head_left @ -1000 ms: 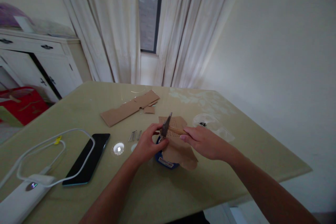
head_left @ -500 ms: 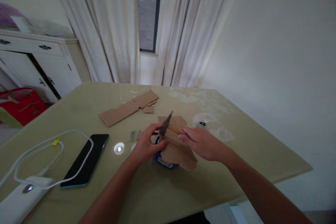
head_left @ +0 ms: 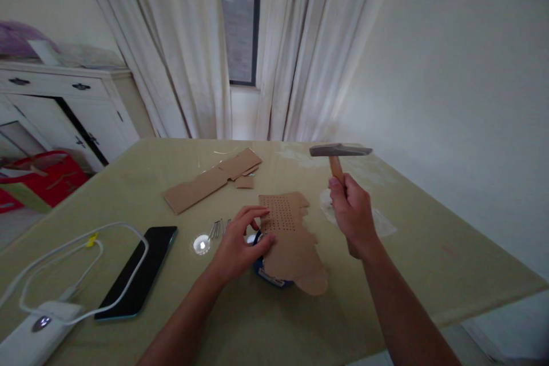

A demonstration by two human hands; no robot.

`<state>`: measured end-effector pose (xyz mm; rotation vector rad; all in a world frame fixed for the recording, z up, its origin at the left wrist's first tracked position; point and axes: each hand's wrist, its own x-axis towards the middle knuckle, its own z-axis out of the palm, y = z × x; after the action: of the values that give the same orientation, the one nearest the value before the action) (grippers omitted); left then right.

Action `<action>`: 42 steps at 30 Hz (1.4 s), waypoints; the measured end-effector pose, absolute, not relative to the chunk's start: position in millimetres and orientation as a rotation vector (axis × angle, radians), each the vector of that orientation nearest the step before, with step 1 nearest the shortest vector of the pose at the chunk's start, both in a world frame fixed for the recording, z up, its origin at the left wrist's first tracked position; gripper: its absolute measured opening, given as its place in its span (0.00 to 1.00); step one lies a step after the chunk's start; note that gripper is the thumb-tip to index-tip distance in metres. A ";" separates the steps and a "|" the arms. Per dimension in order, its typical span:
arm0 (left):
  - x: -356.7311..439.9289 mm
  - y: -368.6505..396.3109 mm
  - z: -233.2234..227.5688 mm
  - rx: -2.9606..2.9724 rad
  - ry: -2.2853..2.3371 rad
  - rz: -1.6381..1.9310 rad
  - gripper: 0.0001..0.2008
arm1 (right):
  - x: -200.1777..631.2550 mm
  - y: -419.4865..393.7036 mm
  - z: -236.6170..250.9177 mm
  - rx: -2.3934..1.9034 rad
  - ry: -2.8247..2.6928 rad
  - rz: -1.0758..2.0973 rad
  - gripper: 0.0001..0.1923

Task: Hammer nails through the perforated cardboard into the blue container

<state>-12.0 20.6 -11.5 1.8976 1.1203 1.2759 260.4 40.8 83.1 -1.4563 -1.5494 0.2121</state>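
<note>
Head view: right hand (head_left: 354, 214) has its fingers clamped on the hammer (head_left: 338, 153), gripping its wooden handle; it looks top-heavy. Left hand (head_left: 240, 243), fingers apart, presses thin, floppy cardboard (head_left: 291, 240) mid-tabletop (head_left: 429, 263).

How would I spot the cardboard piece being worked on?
On the yellowish table, look between the two hands. The perforated cardboard lies over a blue round thing, under the left hand. Unlike the plain strip farther back, it has rows of small holes.

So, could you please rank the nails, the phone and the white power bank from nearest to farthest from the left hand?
From the left hand:
1. Nails, just beside it, to its left.
2. Phone, farther left.
3. White power bank, at the table's left near corner.
</note>
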 end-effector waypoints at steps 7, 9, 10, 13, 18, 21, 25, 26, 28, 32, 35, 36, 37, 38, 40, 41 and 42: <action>-20.9 24.0 -7.2 1.897 1.399 1.367 0.16 | 279.4 51.9 42.5 -1.241 -1.195 0.281 0.24; -30.8 28.9 -6.7 1.845 1.639 1.379 0.15 | 283.2 50.8 34.5 -1.220 -1.173 0.268 0.24; -36.8 31.5 -6.8 1.827 1.777 1.349 0.14 | 284.8 49.8 31.3 -1.215 -1.170 0.259 0.23; -53.0 36.4 -8.3 1.884 2.098 1.089 0.12 | 288.6 46.4 24.5 -1.215 -1.168 0.240 0.22; -58.4 32.5 -8.5 1.997 2.246 0.518 0.11 | 290.2 42.9 18.9 -1.222 -1.141 0.230 0.21; -55.3 29.0 -8.4 2.037 2.261 0.364 0.12 | 288.7 42.9 17.6 -1.179 -1.114 0.253 0.21; -56.1 29.2 -11.9 2.061 2.275 0.297 0.14 | 288.0 44.3 17.4 -1.135 -1.098 0.268 0.22; -56.7 29.8 -12.9 2.070 2.274 0.283 0.14 | 288.3 44.8 17.3 -1.132 -1.095 0.269 0.22; -57.0 30.9 -13.9 2.081 2.268 0.256 0.15 | 289.0 45.8 16.8 -1.133 -1.089 0.273 0.22; -55.2 32.6 -12.2 2.030 2.253 0.172 0.14 | 289.1 48.4 16.6 -1.091 -1.071 0.283 0.22; -55.9 34.3 -12.0 2.010 2.230 0.168 0.14 | 288.1 50.2 18.1 -1.027 -1.050 0.306 0.22; -56.8 34.9 -12.9 2.011 2.212 0.183 0.14 | 287.9 50.7 18.7 -1.012 -1.046 0.312 0.22; -57.7 35.5 -14.2 2.011 2.185 0.202 0.13 | 287.8 51.0 19.2 -1.002 -1.044 0.316 0.22; -58.4 36.0 -15.7 2.011 2.154 0.220 0.13 | 287.9 51.3 19.6 -0.996 -1.046 0.318 0.22; -58.4 36.2 -19.0 2.035 2.088 0.239 0.12 | 288.2 51.5 19.9 -0.997 -1.053 0.314 0.22; -57.6 35.7 -20.5 2.067 2.065 0.234 0.12 | 288.5 51.6 19.8 -1.002 -1.057 0.310 0.22; -56.1 34.8 -21.7 2.112 2.054 0.219 0.13 | 288.7 51.6 19.6 -1.006 -1.061 0.308 0.22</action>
<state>-56.1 34.8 -21.7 2.1115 2.0542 0.2194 288.7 51.6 19.6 -1.0058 -1.0611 0.3075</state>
